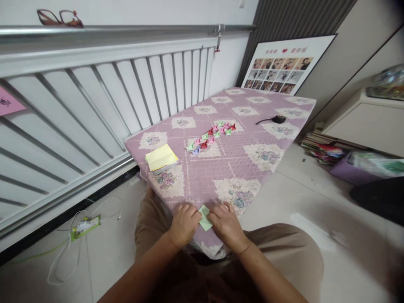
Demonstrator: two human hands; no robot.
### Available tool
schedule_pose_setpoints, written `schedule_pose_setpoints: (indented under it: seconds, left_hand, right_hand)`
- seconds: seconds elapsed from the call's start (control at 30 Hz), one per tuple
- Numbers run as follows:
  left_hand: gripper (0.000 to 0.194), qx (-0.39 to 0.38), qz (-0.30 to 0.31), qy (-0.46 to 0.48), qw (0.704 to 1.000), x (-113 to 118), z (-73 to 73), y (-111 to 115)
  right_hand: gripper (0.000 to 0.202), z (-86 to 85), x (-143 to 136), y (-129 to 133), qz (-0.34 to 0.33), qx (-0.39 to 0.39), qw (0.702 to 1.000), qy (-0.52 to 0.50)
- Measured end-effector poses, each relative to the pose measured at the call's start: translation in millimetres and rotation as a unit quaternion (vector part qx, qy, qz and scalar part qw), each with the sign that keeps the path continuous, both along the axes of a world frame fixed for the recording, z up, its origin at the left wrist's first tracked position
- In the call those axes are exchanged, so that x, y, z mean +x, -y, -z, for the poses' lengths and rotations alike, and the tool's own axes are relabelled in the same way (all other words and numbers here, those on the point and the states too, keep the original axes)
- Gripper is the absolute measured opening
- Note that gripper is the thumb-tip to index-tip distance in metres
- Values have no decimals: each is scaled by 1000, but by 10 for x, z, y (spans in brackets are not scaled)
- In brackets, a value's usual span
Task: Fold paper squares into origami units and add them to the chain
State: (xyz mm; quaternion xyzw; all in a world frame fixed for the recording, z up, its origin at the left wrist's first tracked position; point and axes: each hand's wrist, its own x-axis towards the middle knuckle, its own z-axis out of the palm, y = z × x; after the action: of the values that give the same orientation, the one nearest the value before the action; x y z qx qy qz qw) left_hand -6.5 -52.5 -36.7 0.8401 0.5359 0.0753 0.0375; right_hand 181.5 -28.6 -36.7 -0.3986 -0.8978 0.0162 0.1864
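Observation:
A small light green square of paper (205, 218) lies at the near corner of the table, set like a diamond. My left hand (185, 223) is closed at its left corner, fingers curled. At the opposite corner my right hand (227, 224) grips the paper in the same way; its fingertips are partly hidden. Farther up the cloth stand two rows of small folded paper pieces (211, 136) in green, pink, red and blue. A stack of paper sheets with yellow on top (161, 157) rests near the table's left edge.
A purple flowered cloth (232, 162) covers the table. A black object with a thin tail (278, 119) lies at the far right. Beside the table's left edge stands a white radiator (176, 80); glasses (59, 17) sit above it. A power strip (86, 226) and cables lie on the floor.

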Motion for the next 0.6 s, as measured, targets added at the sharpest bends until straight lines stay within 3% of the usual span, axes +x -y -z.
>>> schedule_pose_setpoints:
  seconds: [0.17,0.33,0.6]
  left_hand:
    - [12,-41,-45,57,997,-14,17,71]
    - [9,-51,-112,129,984,-33,15,107]
    - [14,-88,-178,134,971,-8,-46,54]
  right_hand:
    - [12,81,64,70,-1,-73,996,-56]
    - [5,155,106,81,45,-109,987,-104]
    - [24,110,35,90,144,-111,978,-99]
